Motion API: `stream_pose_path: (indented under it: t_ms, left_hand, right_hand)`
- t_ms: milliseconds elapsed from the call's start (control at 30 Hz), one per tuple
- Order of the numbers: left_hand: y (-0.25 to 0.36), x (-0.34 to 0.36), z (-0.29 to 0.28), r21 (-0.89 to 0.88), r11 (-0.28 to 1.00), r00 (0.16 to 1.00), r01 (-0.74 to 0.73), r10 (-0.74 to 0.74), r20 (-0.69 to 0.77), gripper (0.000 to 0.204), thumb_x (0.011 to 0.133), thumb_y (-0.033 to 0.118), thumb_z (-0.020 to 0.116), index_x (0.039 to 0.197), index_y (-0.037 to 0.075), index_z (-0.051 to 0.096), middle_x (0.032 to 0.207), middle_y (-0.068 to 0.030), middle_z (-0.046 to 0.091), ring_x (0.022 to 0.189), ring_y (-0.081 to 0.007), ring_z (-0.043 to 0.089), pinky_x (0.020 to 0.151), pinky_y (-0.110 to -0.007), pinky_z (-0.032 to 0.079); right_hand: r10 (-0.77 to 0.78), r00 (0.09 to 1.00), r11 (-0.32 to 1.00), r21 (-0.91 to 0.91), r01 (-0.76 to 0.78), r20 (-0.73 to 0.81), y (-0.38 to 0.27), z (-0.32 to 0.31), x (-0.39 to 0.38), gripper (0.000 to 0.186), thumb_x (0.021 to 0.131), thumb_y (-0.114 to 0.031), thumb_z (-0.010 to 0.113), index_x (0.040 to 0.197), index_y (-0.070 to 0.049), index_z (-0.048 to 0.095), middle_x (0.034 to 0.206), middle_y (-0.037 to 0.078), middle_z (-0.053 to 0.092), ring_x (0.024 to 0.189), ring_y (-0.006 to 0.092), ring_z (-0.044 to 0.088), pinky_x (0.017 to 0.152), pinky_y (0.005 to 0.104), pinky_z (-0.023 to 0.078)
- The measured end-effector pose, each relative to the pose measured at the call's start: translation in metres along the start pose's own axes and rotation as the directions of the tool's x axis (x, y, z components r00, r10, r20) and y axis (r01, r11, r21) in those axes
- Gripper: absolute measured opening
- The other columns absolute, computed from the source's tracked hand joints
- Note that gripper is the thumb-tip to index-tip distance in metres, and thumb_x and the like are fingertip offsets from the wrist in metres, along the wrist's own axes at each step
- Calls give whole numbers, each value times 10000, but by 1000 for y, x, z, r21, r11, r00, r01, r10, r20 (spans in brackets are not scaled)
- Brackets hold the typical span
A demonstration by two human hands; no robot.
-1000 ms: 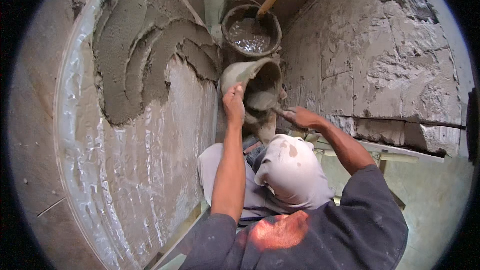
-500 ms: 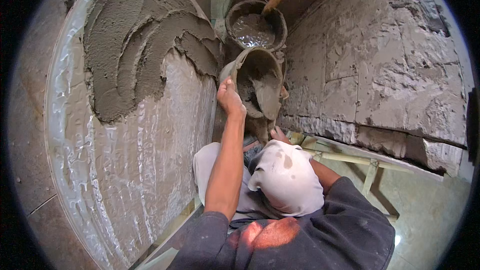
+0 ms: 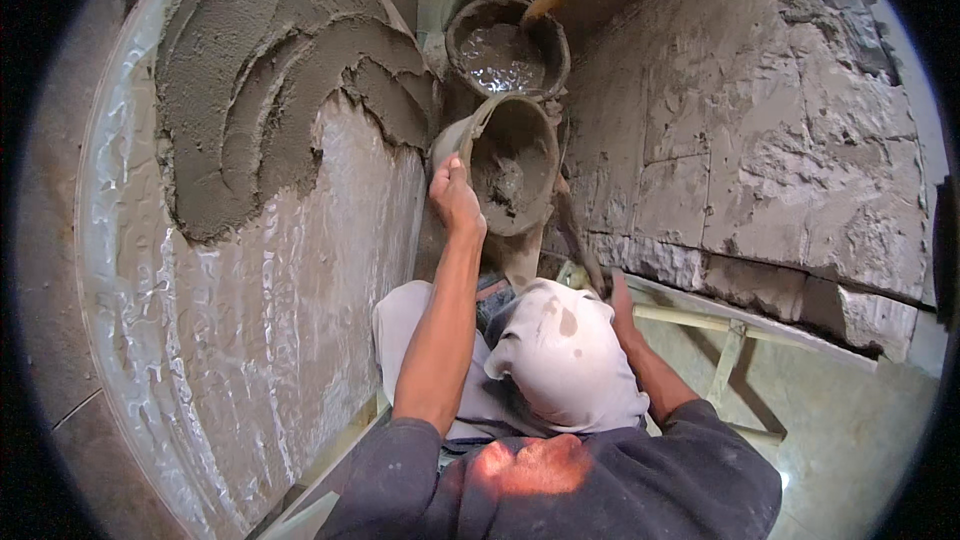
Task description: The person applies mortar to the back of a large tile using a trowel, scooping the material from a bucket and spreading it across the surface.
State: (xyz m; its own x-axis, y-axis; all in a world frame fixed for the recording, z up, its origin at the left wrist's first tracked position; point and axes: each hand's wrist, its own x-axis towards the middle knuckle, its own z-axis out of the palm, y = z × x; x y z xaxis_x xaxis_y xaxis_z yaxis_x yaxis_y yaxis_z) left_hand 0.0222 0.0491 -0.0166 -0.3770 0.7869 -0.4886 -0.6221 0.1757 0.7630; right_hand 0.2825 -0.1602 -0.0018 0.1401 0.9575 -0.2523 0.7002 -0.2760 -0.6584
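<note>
My left hand grips the near-left rim of a mortar-coated bucket, tipped with its mouth toward me and some grey mortar inside. My right hand, partly behind my raised, pale-trousered knee, holds a mortar-smeared trowel low at the bucket's right; its blade is hard to make out. Just beyond is a second bucket of wet, glossy mix, with a wooden handle sticking out.
A large panel at left carries thick, swirled mortar on its upper part. A rough, cracked, mortar-coated surface rises at right, with a pale frame below it. A dark wall closes the back.
The trowel has come out of the bucket, down to its right, and my right hand has moved with it toward me. The held bucket stands more upright than a second ago.
</note>
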Motion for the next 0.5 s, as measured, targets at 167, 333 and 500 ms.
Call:
stream_pose_path:
  t_ms: [167, 333, 500]
  left_hand:
    - [-6, -7, 12, -13, 1000, 1000, -5, 5, 19, 227, 970, 120, 474, 1092, -31, 591, 999, -65, 628, 908, -134, 563, 850, -274, 434]
    - [-12, 5, -3, 81, 997, 999, -13, 9, 54, 232, 972, 128, 469, 1087, -22, 603, 1000, -66, 632, 902, -129, 557, 844, -272, 434]
    - [-5, -3, 3, 86, 996, 995, -37, 29, 94, 246, 970, 143, 474, 1097, -22, 605, 1003, -69, 632, 908, -134, 556, 857, -282, 431]
  right_hand:
    - [5, 999, 913, -409, 12, 39, -34, 33, 45, 362, 814, -280, 633, 1077, -66, 507, 954, 207, 571, 945, 422, 574, 731, 481, 469]
    - [70, 960, 897, -438, 59, 272, -62, -25, 15, 342, 802, -261, 607, 1078, -82, 509, 984, 205, 574, 922, 398, 582, 734, 471, 470]
    - [42, 922, 981, -192, 36, 386, -61, -74, 46, 401, 869, -399, 576, 1050, -42, 553, 964, 163, 609, 863, 309, 594, 762, 393, 462]
